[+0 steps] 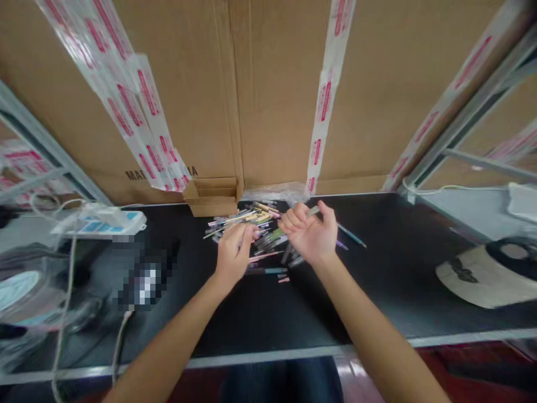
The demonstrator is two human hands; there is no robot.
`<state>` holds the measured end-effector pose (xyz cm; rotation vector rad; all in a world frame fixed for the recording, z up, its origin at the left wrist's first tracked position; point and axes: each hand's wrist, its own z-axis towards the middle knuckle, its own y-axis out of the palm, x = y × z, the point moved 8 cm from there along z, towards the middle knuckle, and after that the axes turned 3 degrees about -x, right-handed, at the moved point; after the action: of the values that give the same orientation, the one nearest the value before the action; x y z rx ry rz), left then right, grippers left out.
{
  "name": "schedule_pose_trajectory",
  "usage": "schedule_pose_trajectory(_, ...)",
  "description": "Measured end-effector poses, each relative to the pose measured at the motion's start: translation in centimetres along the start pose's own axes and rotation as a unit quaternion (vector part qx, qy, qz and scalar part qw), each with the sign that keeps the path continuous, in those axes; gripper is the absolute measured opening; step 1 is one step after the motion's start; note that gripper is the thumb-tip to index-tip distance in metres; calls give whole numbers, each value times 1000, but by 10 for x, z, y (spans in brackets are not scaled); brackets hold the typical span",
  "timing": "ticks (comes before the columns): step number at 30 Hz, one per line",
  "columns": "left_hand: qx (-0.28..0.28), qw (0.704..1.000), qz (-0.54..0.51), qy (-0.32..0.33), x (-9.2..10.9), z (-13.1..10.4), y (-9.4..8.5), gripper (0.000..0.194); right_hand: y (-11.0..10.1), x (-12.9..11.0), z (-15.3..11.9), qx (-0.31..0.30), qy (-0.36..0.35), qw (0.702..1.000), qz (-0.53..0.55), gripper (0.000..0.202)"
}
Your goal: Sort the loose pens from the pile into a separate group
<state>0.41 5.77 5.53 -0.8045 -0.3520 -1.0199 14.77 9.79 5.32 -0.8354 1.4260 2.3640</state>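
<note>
A loose pile of pens [263,217] and pen parts in many colours lies on the black table between my hands. My left hand [233,249] is closed at the pile's left side, thumb against the fingers; what it pinches, if anything, is too small and blurred to name. Turned palm up at the pile's right side, my right hand [309,235] grips a clear pen [314,210] between thumb and curled fingers. A blue pen [352,235] pokes out to the right of that hand. Nearer me lies a dark pen with a blue part [268,271].
Behind the pile stand a small open cardboard box [213,206] and some crumpled clear plastic [279,193], against large taped cardboard [277,101]. A power strip [111,221], cables and a pixelated object [145,280] are on the left. A cap [482,274] lies right.
</note>
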Motion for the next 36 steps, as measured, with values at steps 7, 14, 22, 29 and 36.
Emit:
schedule_pose_trajectory(7, -11, 1000, 2, -18, -7, 4, 0, 33, 0, 5, 0, 10, 5, 999, -32, 47)
schedule_pose_trajectory(14, -22, 999, 18, -18, -9, 6, -1, 36, 1, 10, 1, -10, 11, 999, -50, 45)
schedule_pose_trajectory(22, -24, 999, 17, -16, -7, 8, -2, 34, -2, 5, 2, 14, -11, 996, -83, 53)
schedule_pose_trajectory(29, -31, 999, 20, -17, -10, 8, 0, 35, -2, 1, 2, 14, -10, 998, -66, 51)
schedule_pose_trajectory(36, -43, 998, 39, 1, -7, 7, 3, 35, -3, 1, 1, 17, -16, 998, -57, 45)
